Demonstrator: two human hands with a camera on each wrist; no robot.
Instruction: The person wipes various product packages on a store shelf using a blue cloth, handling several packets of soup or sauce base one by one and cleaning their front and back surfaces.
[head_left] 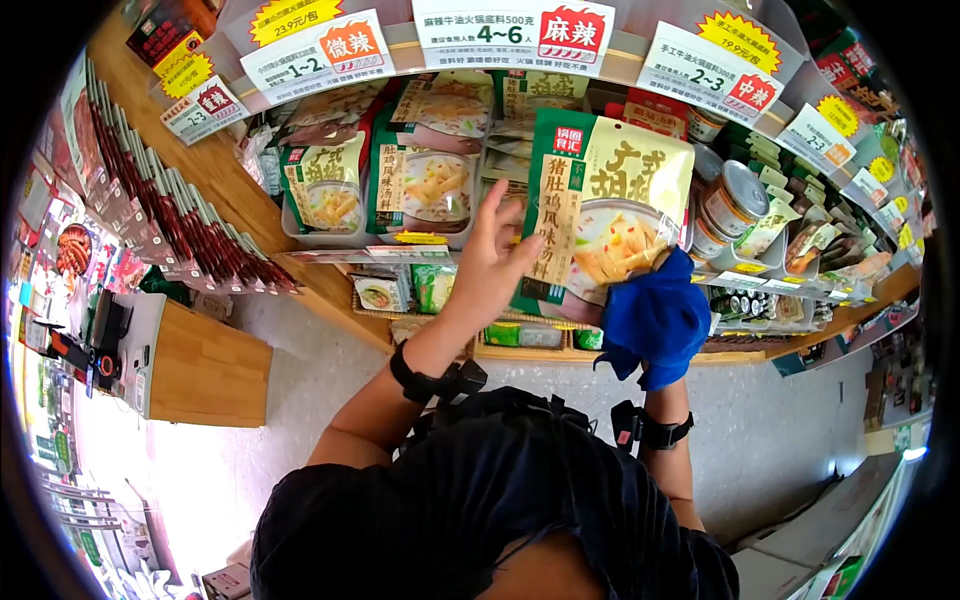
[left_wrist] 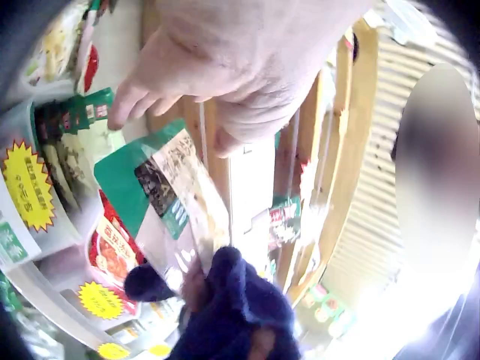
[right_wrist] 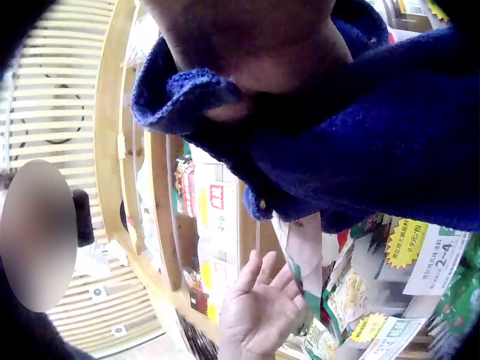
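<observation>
- Steadying the green soup-base pouch [head_left: 600,210], held up just before the shelf [head_left: 225,185], with open left hand [head_left: 490,262] flat on its edge.
- Gripping the blue cloth [head_left: 655,320] in the right hand [right_wrist: 255,45], best pressing lightly at the pouch's lower corner.

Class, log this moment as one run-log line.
left hand touches green packet edge | right hand presses blue cloth on its lower corner | shelf behind

wooden shelf [head_left: 325,288] — tiered | soup-base pouches [head_left: 430,185] (in grey trays) | cans [head_left: 738,192] — right end
</observation>
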